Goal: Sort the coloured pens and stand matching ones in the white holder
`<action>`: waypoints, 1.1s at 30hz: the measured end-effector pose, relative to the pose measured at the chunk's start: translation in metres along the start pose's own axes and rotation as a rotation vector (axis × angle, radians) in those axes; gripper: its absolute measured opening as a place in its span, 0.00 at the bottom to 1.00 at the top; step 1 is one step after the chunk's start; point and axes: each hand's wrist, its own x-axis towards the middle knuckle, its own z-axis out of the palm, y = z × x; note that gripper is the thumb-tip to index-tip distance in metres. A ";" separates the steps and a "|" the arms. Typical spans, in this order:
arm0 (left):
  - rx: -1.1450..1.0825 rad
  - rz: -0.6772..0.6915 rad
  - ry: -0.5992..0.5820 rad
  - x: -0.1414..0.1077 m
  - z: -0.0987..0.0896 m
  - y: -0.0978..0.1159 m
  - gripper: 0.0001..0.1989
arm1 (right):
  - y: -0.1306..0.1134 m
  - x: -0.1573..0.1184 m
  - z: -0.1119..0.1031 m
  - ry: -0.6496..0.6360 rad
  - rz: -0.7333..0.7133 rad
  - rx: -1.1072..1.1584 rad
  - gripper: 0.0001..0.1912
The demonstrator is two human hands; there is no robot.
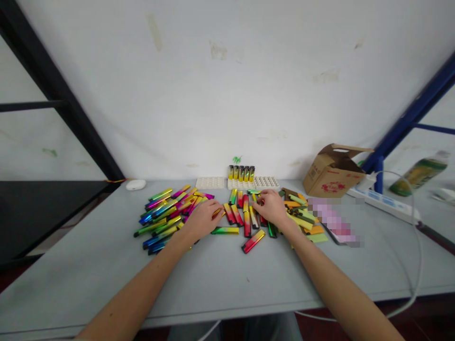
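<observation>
My left hand [205, 217] is closed on a shiny yellow-orange lighter [217, 213] at the right edge of a heap of multicoloured lighters [165, 210]. My right hand [270, 204] bends its fingers down over the middle group of lighters; what its fingertips hold, if anything, is hidden. Red-and-yellow lighters [246, 222] lie between the hands, and one [253, 241] lies nearer the front edge. Behind them, several yellow lighters [241, 174] stand upright in a white holed tray [236, 184]. Yellow, green and orange pieces [305, 218] are piled right of my right hand.
Two more holed trays [210, 183] [266, 182] stand by the wall. An open cardboard box [332, 175], a power strip [386, 204] with a white cable, and a bottle [419, 174] are on the right. A white case [135, 184] sits back left. A pixelated flat object [336, 222] lies right.
</observation>
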 end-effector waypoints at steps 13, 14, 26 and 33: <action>0.005 0.014 -0.014 -0.001 0.000 -0.001 0.11 | 0.000 0.004 -0.003 0.090 0.174 0.385 0.13; 0.004 0.015 -0.013 -0.001 0.000 -0.001 0.11 | 0.001 0.003 -0.002 0.083 0.148 0.374 0.13; 0.018 0.023 0.028 -0.002 0.004 0.000 0.11 | 0.005 0.001 0.000 -0.107 -0.141 0.246 0.13; 0.041 0.003 0.006 -0.003 0.004 -0.001 0.11 | 0.011 0.002 -0.001 -0.109 -0.227 0.249 0.11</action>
